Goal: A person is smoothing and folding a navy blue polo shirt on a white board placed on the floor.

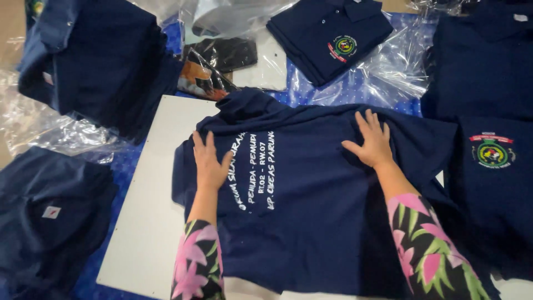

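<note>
A navy polo shirt (311,211) lies back side up on a white board (150,222), white lettering across its back. My left hand (210,161) rests flat on the shirt's left part, beside the lettering, fingers spread. Flat on the right part, near a fold in the cloth, lies my right hand (371,140), fingers also apart. Neither hand grips anything. Both forearms wear sleeves with a pink and green flower print.
Stacks of folded navy shirts sit at the top left (94,61), bottom left (50,216), top middle (330,36) and right (488,150), some with a round emblem. Clear plastic bags (388,66) lie scattered over a blue cloth. A dark packet (202,78) lies behind the board.
</note>
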